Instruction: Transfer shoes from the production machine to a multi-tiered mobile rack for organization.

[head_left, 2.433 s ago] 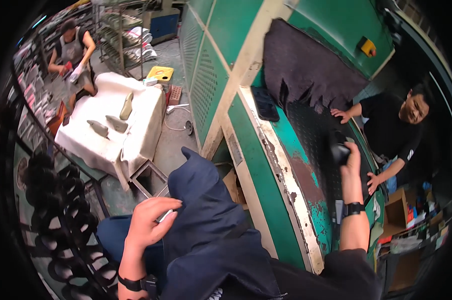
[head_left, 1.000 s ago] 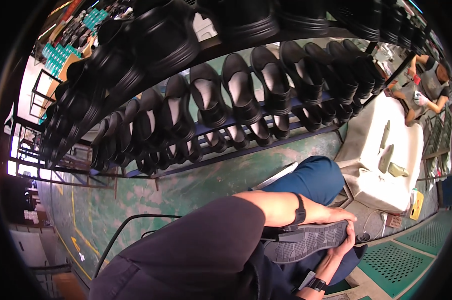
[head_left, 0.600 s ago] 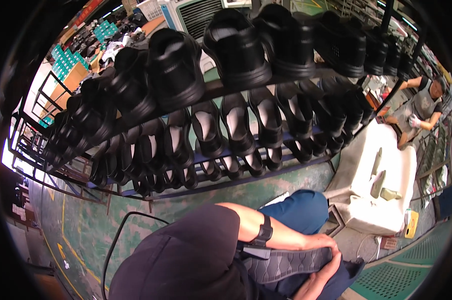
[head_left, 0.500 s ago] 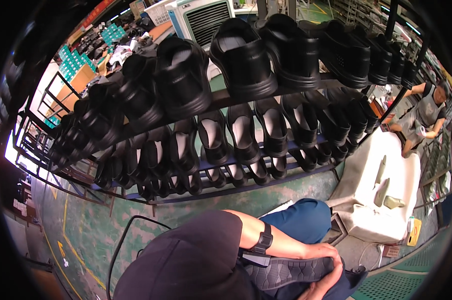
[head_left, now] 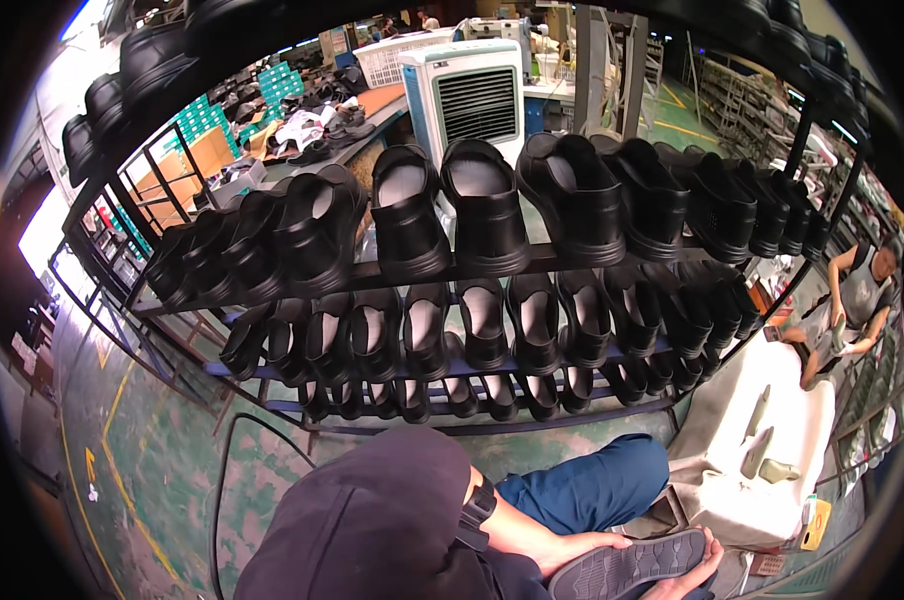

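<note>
A black shoe lies sole up over my lap, its patterned grey-black tread facing me. My left hand grips the shoe along its far edge, near the middle of the sole. Around the right end of the shoe my right hand is wrapped, with its fingertips at the sole's rim. The shoe's upper is hidden beneath the sole. A black band circles my left forearm.
Ahead stands a rack with several tiers of black shoes. To the right is a pale covered bench with green, shoe-shaped pieces on it. Beyond it a co-worker sits holding something. Behind the rack stands a white air cooler.
The view has tilted up, showing more of the upper rack. My left hand has slid from the shoe's right end back along its far edge; my right hand now wraps that end.
</note>
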{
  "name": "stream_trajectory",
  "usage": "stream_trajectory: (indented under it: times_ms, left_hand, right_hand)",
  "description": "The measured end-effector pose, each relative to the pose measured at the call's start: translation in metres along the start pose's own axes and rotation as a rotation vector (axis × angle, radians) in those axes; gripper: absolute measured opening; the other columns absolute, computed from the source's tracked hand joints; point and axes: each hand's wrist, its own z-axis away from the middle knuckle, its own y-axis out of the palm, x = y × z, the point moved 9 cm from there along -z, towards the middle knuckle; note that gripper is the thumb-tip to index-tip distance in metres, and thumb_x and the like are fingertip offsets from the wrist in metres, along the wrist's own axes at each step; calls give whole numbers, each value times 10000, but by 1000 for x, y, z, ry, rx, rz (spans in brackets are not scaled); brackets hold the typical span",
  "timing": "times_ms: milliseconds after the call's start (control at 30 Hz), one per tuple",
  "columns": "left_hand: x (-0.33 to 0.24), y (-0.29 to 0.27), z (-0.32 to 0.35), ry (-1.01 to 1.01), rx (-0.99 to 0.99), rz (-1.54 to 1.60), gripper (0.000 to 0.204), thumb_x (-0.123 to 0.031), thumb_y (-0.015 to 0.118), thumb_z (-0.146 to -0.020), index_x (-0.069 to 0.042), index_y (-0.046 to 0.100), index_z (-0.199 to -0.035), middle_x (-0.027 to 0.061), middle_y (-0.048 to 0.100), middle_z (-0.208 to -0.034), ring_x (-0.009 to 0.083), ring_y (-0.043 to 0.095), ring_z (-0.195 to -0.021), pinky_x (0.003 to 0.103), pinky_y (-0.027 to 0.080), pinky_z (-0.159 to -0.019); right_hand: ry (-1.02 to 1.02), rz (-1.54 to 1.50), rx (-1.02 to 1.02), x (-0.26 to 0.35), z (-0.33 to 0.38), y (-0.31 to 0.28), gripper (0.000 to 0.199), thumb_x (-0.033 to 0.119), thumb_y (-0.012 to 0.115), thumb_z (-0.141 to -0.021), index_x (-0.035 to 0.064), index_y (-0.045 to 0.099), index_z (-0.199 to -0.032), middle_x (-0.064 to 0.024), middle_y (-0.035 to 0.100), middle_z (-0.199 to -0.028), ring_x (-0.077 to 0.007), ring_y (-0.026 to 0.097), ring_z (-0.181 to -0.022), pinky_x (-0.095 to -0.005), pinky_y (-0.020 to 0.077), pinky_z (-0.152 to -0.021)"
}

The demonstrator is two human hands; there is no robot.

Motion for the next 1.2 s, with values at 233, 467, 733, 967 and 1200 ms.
stream_trajectory:
  times_ms: [233, 467, 733, 967, 1200]
  left_hand:
    - [-2, 51, 37, -113, -163, 24, 458, -430, 666, -871, -111, 634, -1198, 73, 703, -1102, 233, 659, -992, 437, 518, -914]
    - [-15, 77, 8, 41, -10, -452, 840, -604, 434, -861, -29, 378, -1470, 247, 561, -1337, 397, 604, -1146, 502, 502, -970]
    - [-62, 149, 20, 261, 510, -491, 934, -482, 623, -830, -54, 208, -1549, 276, 369, -1494, 441, 494, -1286, 577, 447, -1042]
    - [-125, 143, 53, 621, 359, -578, 1119, -501, 764, -723, -72, 160, -1562, 279, 331, -1512, 470, 467, -1300, 618, 431, -1040]
    - [-145, 44, 129, 714, 77, -637, 1031, -388, 804, -667, -28, 314, -1499, 264, 459, -1414, 457, 519, -1241, 571, 407, -1079]
  right_hand:
    - [622, -1418, 205, -73, -31, 114, 357, 185, 431, -954, -62, 652, -1087, -165, 694, -1050, -284, 668, -1004, -362, 535, -894]
    - [481, -987, -64, -227, 1, 216, 243, 249, 668, -814, 83, 729, -980, -88, 700, -958, -237, 647, -906, -389, 519, -789]
    - [812, -1789, 773, -139, 62, 171, 547, 546, 614, -921, 54, 659, -1154, -3, 697, -1095, -116, 642, -951, -298, 510, -850]
    - [568, -2079, 837, -82, 66, 135, 715, 239, 728, -873, 28, 376, -1458, -129, 614, -1274, -235, 660, -1083, -377, 539, -939]
    - [799, -1907, 491, -82, -55, 150, 540, 282, 716, -879, 30, 528, -1318, -114, 667, -1153, -247, 672, -1012, -427, 558, -899]
